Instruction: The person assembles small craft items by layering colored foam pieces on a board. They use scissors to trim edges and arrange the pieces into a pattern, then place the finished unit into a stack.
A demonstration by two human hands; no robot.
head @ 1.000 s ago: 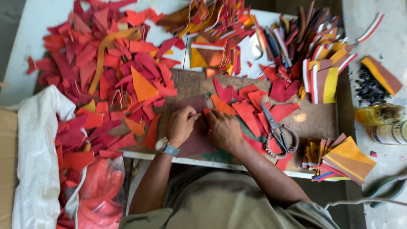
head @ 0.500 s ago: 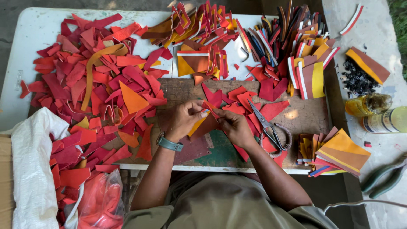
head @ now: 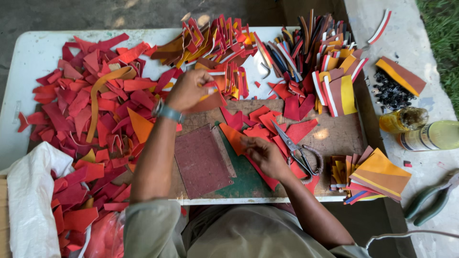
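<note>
My left hand is stretched out to the back of the table, its fingers closed on a small red-and-orange leather piece at the edge of a stack of folded pieces. My right hand rests lower down on the wooden work board, fingers pinching a red leather scrap. A dark red rectangular piece lies flat on the board between my arms. A wristwatch is on my left wrist.
Scissors lie right of my right hand. Red and orange scraps cover the white table's left half. Stacked coloured pieces sit at the right, with bottles, pliers and a white bag.
My left hand has left the board's centre and reached up and back to the stack of folded pieces. My right hand stayed on the board with a scrap. The view shifted down.
</note>
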